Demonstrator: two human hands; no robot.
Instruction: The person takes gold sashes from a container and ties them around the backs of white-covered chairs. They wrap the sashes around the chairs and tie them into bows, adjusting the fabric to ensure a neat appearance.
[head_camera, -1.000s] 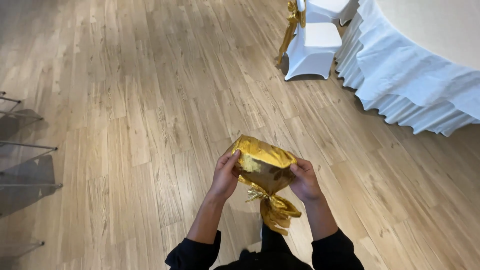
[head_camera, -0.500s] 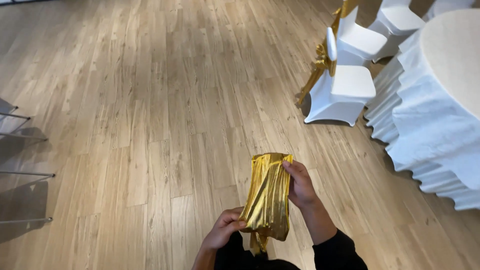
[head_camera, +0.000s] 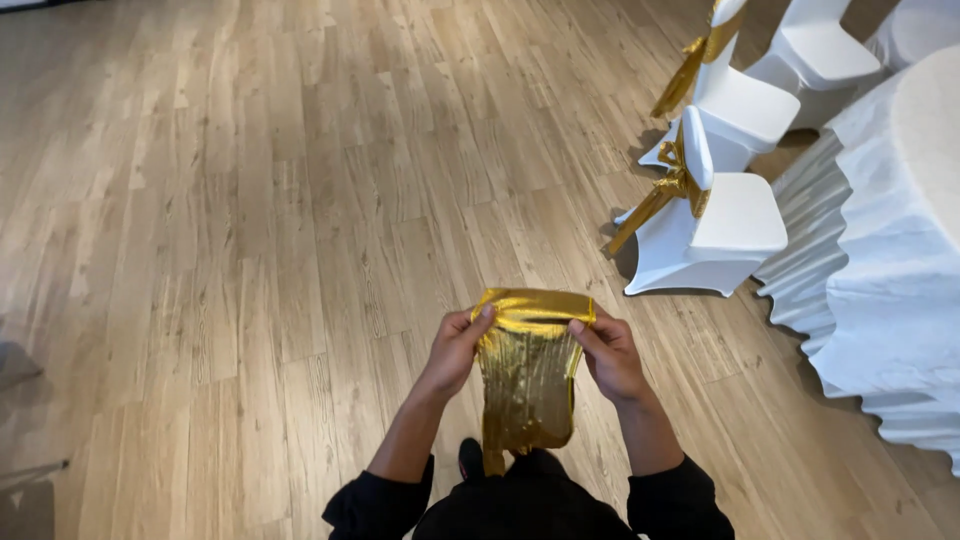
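Both hands stretch a gold band above the plank floor.

Left hand (head_camera: 452, 350) and right hand (head_camera: 610, 355) pinch the shiny, crinkled band (head_camera: 527, 375) at its top corners, fingers clamped; its lower end hangs, partly hidden by black sleeves (head_camera: 680, 505).

floor (head_camera: 250, 230): light wood-look planks, long boards in mixed tan and beige tones, runs across pretty much the whole view

light: soft and even, a bit of glare on the boards toward the top, darker shadow patch at the far left edge

chairs: two white-covered chairs on the right, one nearer (head_camera: 705, 215) and one behind it (head_camera: 745, 105), each with a gold sash (head_camera: 665, 190) tied round the back and hanging down; a third white chair (head_camera: 815, 50) sits further back at the top right

table: round table on the far right with a white cloth (head_camera: 880, 270) that drops in pleats down to the floor

left edge: something thin and metal (head_camera: 30, 472) low down, can't tell what
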